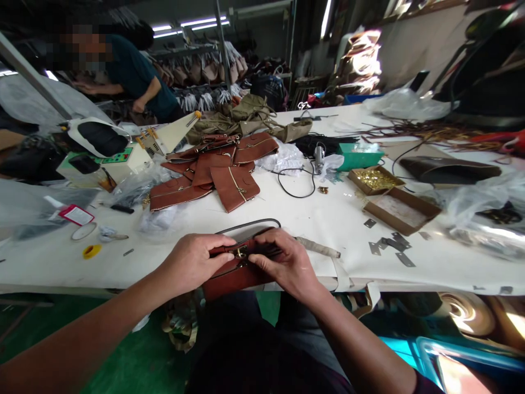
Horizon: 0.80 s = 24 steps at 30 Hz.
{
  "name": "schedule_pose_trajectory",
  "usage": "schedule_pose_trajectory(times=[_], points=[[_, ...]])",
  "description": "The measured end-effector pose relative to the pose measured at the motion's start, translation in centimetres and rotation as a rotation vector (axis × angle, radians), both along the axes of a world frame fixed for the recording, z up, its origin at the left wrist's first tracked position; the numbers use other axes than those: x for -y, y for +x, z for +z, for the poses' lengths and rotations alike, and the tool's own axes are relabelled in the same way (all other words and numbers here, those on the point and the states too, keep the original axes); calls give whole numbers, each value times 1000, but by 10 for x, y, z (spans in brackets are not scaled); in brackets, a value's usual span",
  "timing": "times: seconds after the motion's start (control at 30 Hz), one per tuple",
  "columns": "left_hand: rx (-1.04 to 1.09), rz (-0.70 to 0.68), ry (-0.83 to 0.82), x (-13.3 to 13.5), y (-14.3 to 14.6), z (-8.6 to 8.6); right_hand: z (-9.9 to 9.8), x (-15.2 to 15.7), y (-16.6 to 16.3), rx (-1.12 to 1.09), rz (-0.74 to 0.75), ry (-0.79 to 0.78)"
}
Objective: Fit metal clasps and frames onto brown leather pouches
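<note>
A brown leather bag piece [229, 278] with a zipper and brass hardware lies at the table's front edge, partly over it. My left hand [200, 261] grips its left side, thumb and fingers closed on the leather. From the other side my right hand [283, 260] pinches it, thumb beside the small brass fitting [240, 253] between both hands. A dark strap or cord [250, 223] curves behind the piece. Just right of my right hand lies a wrapped, stick-like tool handle [322, 249].
Brown zippered leather pieces [235, 189] are piled behind my hands. Cardboard boxes [404, 210], one with brass bits, and grey metal plates [394, 242] lie right. Yellow tape [92, 251], a red-labelled bottle [76, 214] and a machine [102, 156] are left. Another person [135, 71] stands across the table.
</note>
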<state>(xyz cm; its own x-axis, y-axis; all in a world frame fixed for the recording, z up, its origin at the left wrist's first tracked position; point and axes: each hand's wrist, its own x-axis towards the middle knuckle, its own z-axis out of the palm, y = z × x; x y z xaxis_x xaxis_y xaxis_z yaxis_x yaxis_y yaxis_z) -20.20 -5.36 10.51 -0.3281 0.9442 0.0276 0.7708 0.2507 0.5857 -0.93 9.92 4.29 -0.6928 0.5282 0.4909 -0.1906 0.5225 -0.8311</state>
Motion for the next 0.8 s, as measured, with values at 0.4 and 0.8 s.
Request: schedule_pose_trajectory(times=[0.4,0.8], points=[[-592,-311,409,20,22,25,34,-4,3,15,-111,637],[-813,-260,447,35,24,27,30,22,4,-99,-275,541]])
